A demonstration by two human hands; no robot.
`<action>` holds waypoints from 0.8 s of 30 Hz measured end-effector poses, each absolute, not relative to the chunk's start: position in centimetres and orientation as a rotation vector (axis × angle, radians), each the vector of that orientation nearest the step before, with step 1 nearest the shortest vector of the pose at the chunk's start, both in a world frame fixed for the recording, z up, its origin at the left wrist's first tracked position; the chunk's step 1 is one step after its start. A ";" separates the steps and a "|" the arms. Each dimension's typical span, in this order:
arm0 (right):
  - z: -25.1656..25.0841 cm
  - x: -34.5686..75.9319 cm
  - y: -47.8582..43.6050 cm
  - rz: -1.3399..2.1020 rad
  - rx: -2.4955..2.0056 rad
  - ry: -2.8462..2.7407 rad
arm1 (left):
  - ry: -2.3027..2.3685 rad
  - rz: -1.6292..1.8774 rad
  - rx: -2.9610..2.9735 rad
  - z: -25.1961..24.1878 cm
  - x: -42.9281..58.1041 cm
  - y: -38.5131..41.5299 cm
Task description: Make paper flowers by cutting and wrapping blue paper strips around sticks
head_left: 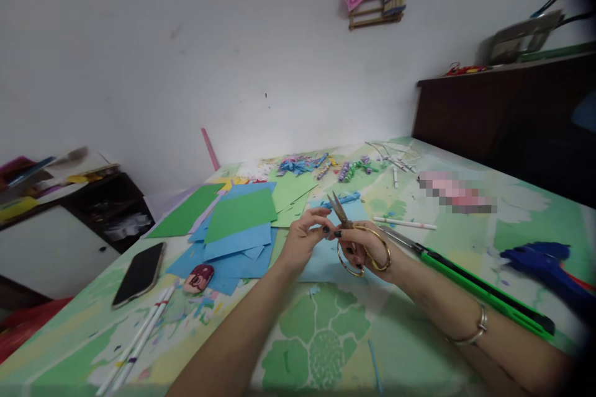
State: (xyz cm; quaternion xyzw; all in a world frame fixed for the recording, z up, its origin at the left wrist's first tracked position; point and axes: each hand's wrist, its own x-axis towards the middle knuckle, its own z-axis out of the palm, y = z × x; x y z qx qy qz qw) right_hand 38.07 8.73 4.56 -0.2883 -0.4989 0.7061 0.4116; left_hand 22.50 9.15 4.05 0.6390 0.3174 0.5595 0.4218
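My right hand (365,240) is closed around a pair of gold-handled scissors (341,211), whose blades point up and away from me, slightly parted. Beside it, my left hand (305,237) has its thumb and forefinger pinched together close to the right fingertips. Whatever lies in that pinch is too small or hidden to make out. Beneath both hands lies a light blue paper sheet (319,267) on the patterned tablecloth (326,347). Just behind the hands is a rolled blue paper piece (345,199).
Green and blue paper sheets (239,217) lie left, with a phone (139,274), a dark red item (199,278) and white sticks (139,338). To the right are a green utility knife (488,288) and a blue glue gun (540,263). Curled paper strips (298,165) sit at the back.
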 end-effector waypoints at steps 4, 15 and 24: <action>4.7 37.9 8.6 1.765 -0.749 -1.211 | 0.736 1.435 1.526 3.7 22.9 9.0; 4.8 38.2 8.9 1.486 -0.808 -1.394 | 0.781 1.405 1.431 4.0 23.0 8.8; 4.6 38.6 8.9 0.757 -1.012 -1.732 | 1.046 1.179 1.334 5.0 22.9 8.3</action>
